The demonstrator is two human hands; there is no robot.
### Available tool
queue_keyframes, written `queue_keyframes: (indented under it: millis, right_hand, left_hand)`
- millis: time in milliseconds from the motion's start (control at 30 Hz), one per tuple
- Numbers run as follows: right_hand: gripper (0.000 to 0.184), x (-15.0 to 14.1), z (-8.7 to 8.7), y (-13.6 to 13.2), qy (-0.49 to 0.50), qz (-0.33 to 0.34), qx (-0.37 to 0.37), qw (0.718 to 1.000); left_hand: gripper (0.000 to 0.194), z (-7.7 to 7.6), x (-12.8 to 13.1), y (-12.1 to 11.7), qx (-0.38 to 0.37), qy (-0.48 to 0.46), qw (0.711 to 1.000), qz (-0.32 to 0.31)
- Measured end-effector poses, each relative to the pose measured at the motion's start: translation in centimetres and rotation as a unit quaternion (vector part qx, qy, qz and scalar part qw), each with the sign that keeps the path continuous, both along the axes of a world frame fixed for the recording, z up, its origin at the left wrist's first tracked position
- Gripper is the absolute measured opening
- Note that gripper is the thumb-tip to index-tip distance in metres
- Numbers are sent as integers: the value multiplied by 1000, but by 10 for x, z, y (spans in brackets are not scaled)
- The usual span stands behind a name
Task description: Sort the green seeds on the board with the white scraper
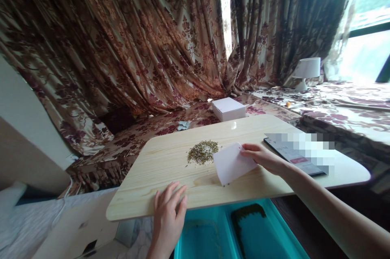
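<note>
My right hand (258, 155) pinches the upper right corner of a white card (231, 165), which is tilted over the wooden table. The card's left edge is close to a pile of mixed green beans and white grains (203, 152). A few dark bits lie by the card's lower edge. My left hand (170, 206) rests at the table's front edge with its fingers spread, holding nothing.
The light wooden table (146, 177) has a tablet (298, 159) at its right. Below its front edge is a teal bin (225, 210) with two compartments; green beans (248, 212) lie in the right one. A white box (228, 108) and grey cloth (183, 125) are behind.
</note>
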State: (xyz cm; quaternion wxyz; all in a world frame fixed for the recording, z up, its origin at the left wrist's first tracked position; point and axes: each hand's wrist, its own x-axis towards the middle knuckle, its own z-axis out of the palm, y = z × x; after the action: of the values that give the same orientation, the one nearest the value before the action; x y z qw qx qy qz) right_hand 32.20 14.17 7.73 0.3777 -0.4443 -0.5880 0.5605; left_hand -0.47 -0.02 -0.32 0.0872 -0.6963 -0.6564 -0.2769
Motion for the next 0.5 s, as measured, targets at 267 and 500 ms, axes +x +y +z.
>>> queue_keyframes:
  millis: [267,500]
  right_hand:
    - [28,21,17,-15,-32,71,-45,996]
    - [34,20,14,-8,31,-59,7,998]
  left_hand:
    - [31,10,10,-6,-4,-28,1000,1]
    - [31,10,8,-5,-4,-29,1000,0]
